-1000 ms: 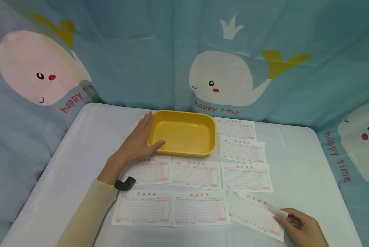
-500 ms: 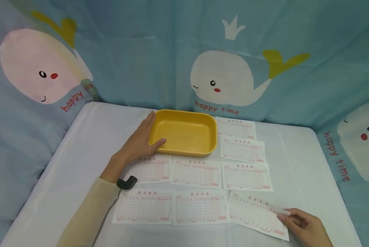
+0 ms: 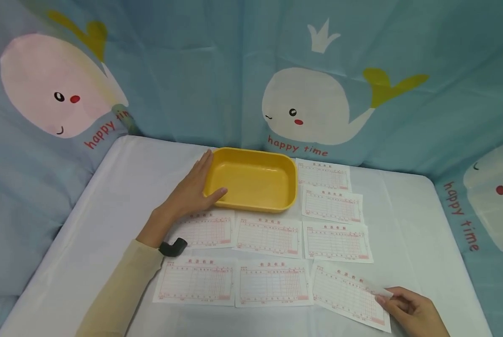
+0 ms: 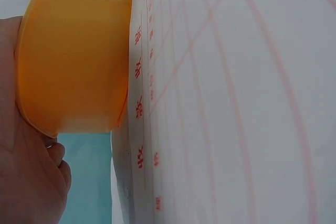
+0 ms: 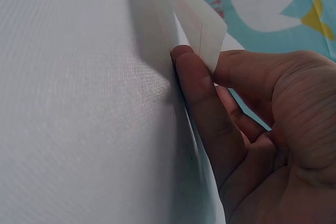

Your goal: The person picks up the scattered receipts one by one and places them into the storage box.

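My left hand (image 3: 191,187) rests against the left side of a yellow tray (image 3: 293,194), its fingers straight along the rim and the thumb over the front left corner. In the left wrist view, the hand touches the tray's orange-looking wall (image 4: 79,61). At the front right, my right hand (image 3: 415,311) pinches the right edge of a receipt slip (image 3: 344,292) between thumb and fingers. That slip lies slanted, its upper right corner bent up off the cloth. The right wrist view shows the raised corner (image 5: 208,38) between my thumb and fingertips.
Several more printed receipt slips, such as one (image 3: 272,283) in the front row and one (image 3: 337,241) behind it, lie flat on the white tablecloth (image 3: 411,224). A blue whale-print curtain (image 3: 217,84) surrounds the table's back and sides.
My right hand and the slip's pinched edge shift slightly right, then back left. The left hand stays at the tray. The head view drifts a little.
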`<state>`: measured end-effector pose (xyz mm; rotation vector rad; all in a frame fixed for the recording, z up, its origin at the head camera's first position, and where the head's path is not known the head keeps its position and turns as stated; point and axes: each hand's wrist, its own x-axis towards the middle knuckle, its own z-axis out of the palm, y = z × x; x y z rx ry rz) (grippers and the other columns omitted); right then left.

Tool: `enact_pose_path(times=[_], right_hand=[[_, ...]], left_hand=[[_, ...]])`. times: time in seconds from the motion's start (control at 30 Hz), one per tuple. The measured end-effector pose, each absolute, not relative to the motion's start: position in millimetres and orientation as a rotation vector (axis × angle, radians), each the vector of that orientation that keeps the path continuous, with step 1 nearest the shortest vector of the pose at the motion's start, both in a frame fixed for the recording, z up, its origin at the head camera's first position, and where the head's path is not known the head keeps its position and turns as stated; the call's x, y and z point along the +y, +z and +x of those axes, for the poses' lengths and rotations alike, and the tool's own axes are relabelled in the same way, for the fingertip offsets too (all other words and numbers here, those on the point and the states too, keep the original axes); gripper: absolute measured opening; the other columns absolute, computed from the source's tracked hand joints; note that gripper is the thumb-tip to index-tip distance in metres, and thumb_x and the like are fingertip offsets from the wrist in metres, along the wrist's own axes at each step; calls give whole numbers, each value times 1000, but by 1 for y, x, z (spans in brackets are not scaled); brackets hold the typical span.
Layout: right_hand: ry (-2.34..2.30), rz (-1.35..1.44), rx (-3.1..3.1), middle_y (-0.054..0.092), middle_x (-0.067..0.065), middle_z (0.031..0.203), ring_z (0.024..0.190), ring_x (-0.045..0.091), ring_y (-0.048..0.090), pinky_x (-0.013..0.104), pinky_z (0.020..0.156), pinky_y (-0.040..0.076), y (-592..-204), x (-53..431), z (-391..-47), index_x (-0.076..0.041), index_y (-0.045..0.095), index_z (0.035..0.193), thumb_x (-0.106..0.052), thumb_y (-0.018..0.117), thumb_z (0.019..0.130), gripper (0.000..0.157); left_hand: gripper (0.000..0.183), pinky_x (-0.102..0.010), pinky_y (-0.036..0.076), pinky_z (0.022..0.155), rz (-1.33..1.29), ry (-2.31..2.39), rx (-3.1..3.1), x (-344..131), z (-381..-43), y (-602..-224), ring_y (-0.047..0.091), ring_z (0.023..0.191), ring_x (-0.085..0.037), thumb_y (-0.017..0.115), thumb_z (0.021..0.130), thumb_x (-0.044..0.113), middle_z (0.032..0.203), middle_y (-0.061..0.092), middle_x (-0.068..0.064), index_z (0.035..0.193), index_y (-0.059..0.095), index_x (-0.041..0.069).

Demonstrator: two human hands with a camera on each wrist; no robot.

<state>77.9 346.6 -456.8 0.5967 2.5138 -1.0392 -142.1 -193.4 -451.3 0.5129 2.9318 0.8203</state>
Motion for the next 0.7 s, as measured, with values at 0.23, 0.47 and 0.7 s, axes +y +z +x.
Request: enact_pose_path(times=[0.23,0.47,0.7], right_hand=[[-1015,597,2541,75,0,72,58,6,57,20,57,46,-457,346,80,3,70,113,-27,76,91,38],[-999,595,2566,75,0,72,59,4,59,18,58,48,-457,341,82,2,71,111,-28,77,90,37],[-1013,586,2620,75,0,72,59,5,61,18,58,51,-458,340,84,3,72,108,-23,76,90,31]], left_hand=[[106,-53,18,129,530,812,2951,-194,-142,-453,5,161,-24,49,91,73,172,-9,3,162,-11,21],[108,-54,21,128,521,829,2942,-194,-142,-458,7,161,-25,51,90,73,173,-7,3,162,-10,22],[108,-55,23,127,537,847,2949,-194,-143,-457,6,161,-23,52,90,72,173,-6,2,162,-11,22]])
